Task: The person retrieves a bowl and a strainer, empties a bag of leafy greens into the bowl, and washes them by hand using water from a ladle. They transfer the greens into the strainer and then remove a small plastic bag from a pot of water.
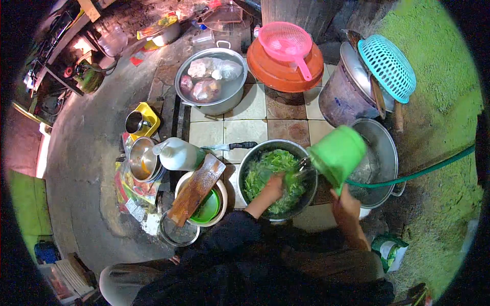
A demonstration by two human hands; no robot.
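My right hand (347,208) is closed around the handle of a green water dipper (339,155), which is tilted to the left. Water (305,167) runs from its rim into a metal pot (312,192) of chopped leafy greens (279,162). My left hand (273,187) reaches into that pot among the greens; its fingers are blurred and partly hidden there. Right of the pot stands a large metal basin (393,158) with water in it, and a green hose (434,172) runs over its rim.
At the back are a pot (217,108) with bagged items, a pink strainer (286,38) on an orange lid (260,76), and a turquoise colander (390,66). Leftward lie a knife (240,146), a bottle (178,155), a wooden board (196,189) across a bowl (223,196), and metal bowls (140,158).
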